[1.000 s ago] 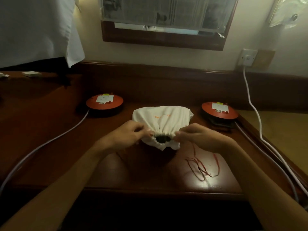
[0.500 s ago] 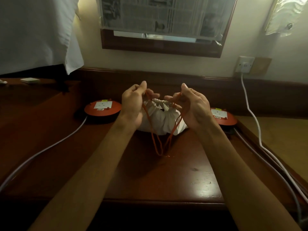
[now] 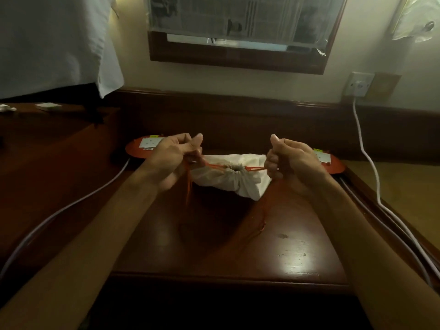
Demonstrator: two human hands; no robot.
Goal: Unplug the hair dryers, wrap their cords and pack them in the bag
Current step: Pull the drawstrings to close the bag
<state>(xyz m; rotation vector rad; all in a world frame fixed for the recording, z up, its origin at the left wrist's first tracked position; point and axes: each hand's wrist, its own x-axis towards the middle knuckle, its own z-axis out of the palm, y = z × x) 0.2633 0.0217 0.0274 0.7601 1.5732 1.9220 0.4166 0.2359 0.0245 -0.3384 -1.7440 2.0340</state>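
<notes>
Your left hand [image 3: 175, 160] is clenched on one end of the thin orange drawstring cord [image 3: 215, 166] and your right hand [image 3: 289, 163] on the other, with the white cloth drawstring bag [image 3: 234, 178] strung between them just above the dark polished wooden desk [image 3: 238, 246]. Pull unevenly, or too hard, and the bag could swing, the cord could slip from your fingers, or the cinched mouth could jam half-open. The hair dryers are hidden, presumably inside the bag, so you cannot confirm their cords are wrapped, and your hands cover part of both orange discs behind them.

Dim room, wooden desk [image 3: 297, 256], framed mirror [image 3: 238, 53]
</notes>
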